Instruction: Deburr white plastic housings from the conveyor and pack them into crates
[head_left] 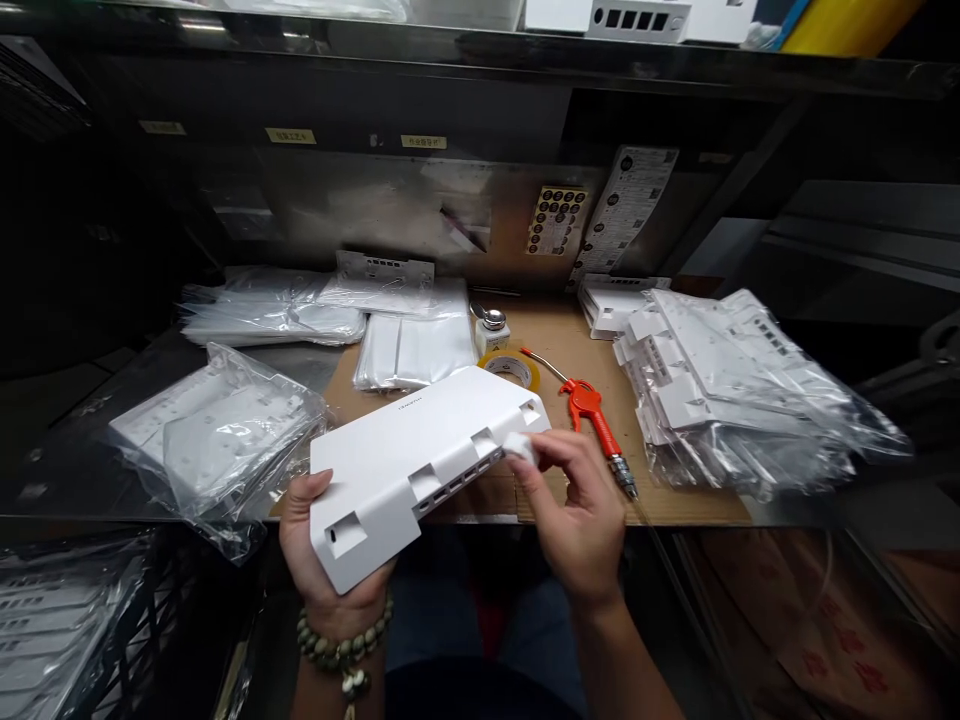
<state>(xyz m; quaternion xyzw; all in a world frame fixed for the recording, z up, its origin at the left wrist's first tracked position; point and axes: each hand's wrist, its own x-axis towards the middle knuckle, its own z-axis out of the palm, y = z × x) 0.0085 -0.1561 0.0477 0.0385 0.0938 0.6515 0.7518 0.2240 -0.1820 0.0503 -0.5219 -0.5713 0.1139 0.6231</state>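
A white plastic cover [420, 455] sits tilted above the near edge of the workbench [697, 505], gripped from below by the left hand [330, 570], whose thumb curls over its lower corner. The right hand [577, 510] pinches a small white wad [520, 447] against the cover's slotted edge at 3 o'clock. Just beyond, at 1 o'clock, lie a roll of yellow tape [511, 366] and a small bottle [492, 328]; a red air gun [594, 420] rests at 2 o'clock. Bagged white parts [739, 395] pile up farther right, with more bags [217, 430] at 9 o'clock and flat packets [412, 350] at 12.
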